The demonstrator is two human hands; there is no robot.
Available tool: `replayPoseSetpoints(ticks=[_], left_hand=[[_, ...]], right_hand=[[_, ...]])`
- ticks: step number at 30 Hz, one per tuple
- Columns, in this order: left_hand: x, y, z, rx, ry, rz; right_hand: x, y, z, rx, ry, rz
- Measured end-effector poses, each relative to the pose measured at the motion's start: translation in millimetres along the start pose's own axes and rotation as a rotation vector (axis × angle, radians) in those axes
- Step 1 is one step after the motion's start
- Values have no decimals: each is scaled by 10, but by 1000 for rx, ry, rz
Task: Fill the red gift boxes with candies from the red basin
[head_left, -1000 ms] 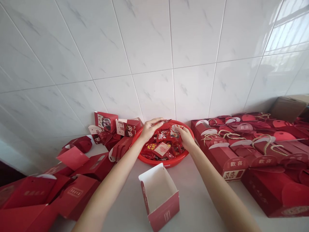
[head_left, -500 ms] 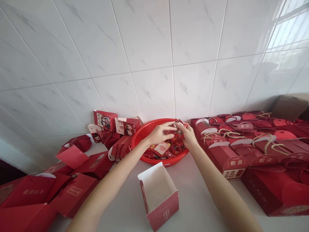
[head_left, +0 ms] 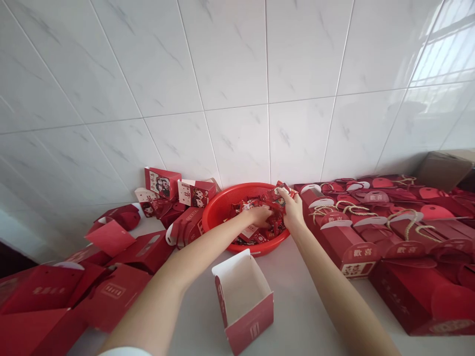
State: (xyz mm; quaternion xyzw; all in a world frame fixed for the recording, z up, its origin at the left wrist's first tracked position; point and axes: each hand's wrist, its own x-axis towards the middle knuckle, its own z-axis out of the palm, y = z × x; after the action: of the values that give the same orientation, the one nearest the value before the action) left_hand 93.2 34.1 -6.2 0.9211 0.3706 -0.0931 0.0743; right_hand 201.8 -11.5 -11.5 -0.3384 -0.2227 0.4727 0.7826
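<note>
My left hand is down in a red plastic basket, its fingers curled among small red printed packets. Its fingertips are partly hidden, and I cannot make out what they grip. At the basket's right rim, my right hand is closed around some red printed packets, which stick up above the thumb. In front of the basket stands a red gift box with its top open, showing a white inside with nothing in it.
Red boxes lie jumbled on the left of the light table. Rows of closed red boxes with rope handles fill the right side. Behind is a tiled wall; a brown carton stands far right.
My left hand has moved from beside the right hand down into the basket's packets. The right hand keeps hold of packets near the right rim.
</note>
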Motion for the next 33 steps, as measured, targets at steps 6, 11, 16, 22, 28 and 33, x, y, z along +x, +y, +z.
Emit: replayPoseSetpoints(ticks=[6,11,16,22,28,33], left_hand=[[-30,-158,-26,-144,-22,-74],[-265,-549,-133,-306,46,-251],[-454,-659,-133,-605,162,-261],[-523,-549,-142,-1130,246,-201],[-569,-445,-149,-1061,144,-144],[-611,-269,-23,-655,-399,-26]], right_hand=[[-65,-53,21,10,-19,15],[-97,-86,30,1,-29,36],[-105,-94,43,-2,-33,50],[-116,-107,34,-6,-75,76],[-114,-100,36,-36,-79,79],[-124,-111,44,-42,-64,80]])
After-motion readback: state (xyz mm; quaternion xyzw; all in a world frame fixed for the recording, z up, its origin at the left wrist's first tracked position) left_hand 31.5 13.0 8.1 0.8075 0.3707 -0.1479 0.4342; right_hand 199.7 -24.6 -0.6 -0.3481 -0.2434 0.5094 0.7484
